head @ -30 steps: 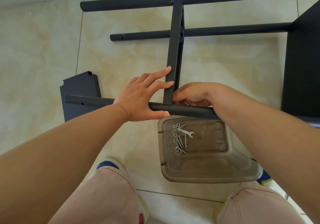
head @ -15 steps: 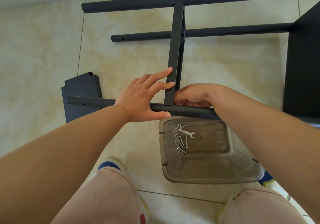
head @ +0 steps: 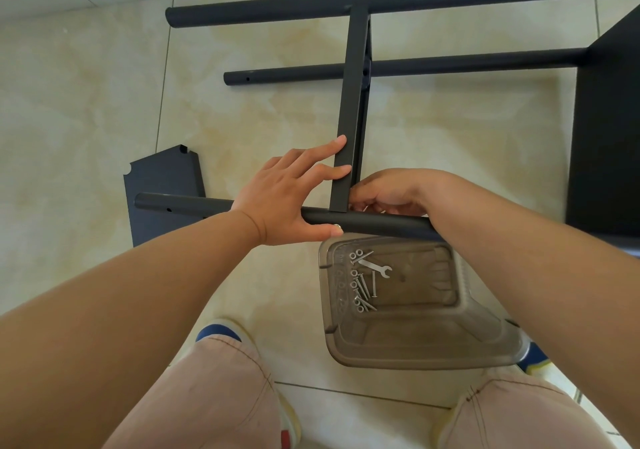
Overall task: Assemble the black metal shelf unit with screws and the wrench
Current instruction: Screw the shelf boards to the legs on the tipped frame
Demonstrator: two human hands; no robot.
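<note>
Item: flat black metal crossbar point(head: 349, 116), long axis running away from me, near end butted on round black metal tube point(head: 374, 222) lying left-right. My left hand point(head: 287, 195) spread, bracing both. Right hand point(head: 391, 192) nearer the joint, fingers curled there; contents hidden. Small silver wrench point(head: 375, 267) just below, in tray.

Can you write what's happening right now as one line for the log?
left hand: steadies tube and crossbar | right hand: curled at joint, contents hidden | wrench, screws: in tray
</note>
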